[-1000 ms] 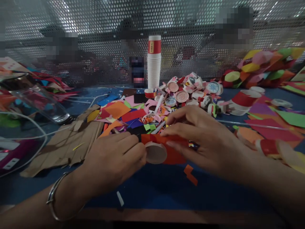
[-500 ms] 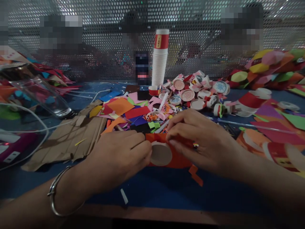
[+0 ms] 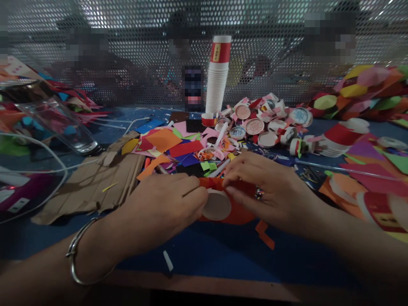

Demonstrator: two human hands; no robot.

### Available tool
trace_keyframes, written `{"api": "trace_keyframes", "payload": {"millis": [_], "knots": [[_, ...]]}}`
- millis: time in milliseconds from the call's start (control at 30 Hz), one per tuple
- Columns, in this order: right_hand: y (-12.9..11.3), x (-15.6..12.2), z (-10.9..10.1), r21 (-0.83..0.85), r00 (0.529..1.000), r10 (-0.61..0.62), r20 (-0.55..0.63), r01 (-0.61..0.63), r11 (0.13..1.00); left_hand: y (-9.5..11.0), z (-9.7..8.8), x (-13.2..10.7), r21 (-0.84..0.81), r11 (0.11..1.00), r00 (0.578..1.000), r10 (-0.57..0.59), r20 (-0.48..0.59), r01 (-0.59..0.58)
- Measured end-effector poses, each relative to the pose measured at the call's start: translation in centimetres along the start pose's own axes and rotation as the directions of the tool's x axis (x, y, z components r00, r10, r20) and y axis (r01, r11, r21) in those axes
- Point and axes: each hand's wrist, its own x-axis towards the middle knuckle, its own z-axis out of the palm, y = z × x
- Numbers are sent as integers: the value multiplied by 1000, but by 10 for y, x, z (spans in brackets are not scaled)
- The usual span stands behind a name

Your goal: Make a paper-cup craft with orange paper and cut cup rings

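Your two hands at work over a blue tabletop (image 3: 219, 255), seen from above. Your left hand (image 3: 165, 208), with a metal bangle (image 3: 72, 257) at the wrist, is curled at the left side of an orange-red paper sheet (image 3: 244, 210); its fingertips are hidden, so whether it pinches the sheet cannot be told. Your right hand (image 3: 274, 185) arches over the sheet's right part, thumb and index fingertip close together at the upper right of a pale round disc (image 3: 217, 205); whether paper lies between them cannot be told. The disc lies against the sheet, between your hands. Nearer you are an orange scrap (image 3: 264, 236) and a white strip (image 3: 168, 260). Beyond: coloured paper pieces (image 3: 162, 142), a heap of cut cup bottoms (image 3: 255, 126) and a tall stack of paper cups (image 3: 218, 83). Left: torn corrugated cardboard (image 3: 86, 187) and a tilted clear bottle (image 3: 65, 123).
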Motion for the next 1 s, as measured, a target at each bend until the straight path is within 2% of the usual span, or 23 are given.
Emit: {"api": "trace_keyframes", "payload": {"millis": [200, 333, 433, 467, 533, 600, 633, 700, 800, 867, 933, 1000], "knots": [[-1, 0, 1, 12, 999, 37, 19, -37, 999, 0, -1, 0, -63, 998, 999, -14, 32, 16], [-1, 1, 1, 71, 998, 59, -1, -58, 996, -2, 2, -1, -123, 989, 997, -80, 10, 80], [-1, 1, 1, 124, 998, 61, -33, -56, 991, -4, 4, 0, -261, 946, 980, -200, -9, 190], [-1, 1, 0, 133, 997, 62, -45, -55, 990, -5, 5, 0, -314, 918, 964, -265, -29, 243], [-2, 1, 0, 142, 996, 65, -61, -56, 988, -6, 7, 1, -424, 833, 903, -423, -73, 356], [-2, 1, 0, 147, 995, 70, -71, -59, 987, -6, 9, 1, -571, 699, 830, -555, -55, 430], [-3, 1, 0, 148, 994, 76, -73, -64, 987, -7, 10, 1, -660, 603, 803, -596, 2, 449], [-3, 0, 0, 151, 993, 87, -76, -75, 986, -7, 13, 2, -812, 344, 773, -605, 193, 472], [-2, 0, 1, 155, 993, 91, -78, -78, 985, -6, 16, 3, -873, -29, 757, -485, 438, 487], [-1, 0, 2, 157, 993, 89, -80, -76, 985, -4, 16, 5, -846, -227, 748, -397, 532, 482], [0, -1, 2, 167, 993, 90, -80, -76, 983, -1, 16, 7, -793, -390, 735, -326, 594, 468], [0, -1, 2, 181, 993, 87, -83, -71, 981, 3, 16, 8, -747, -492, 729, -285, 623, 446]]}}
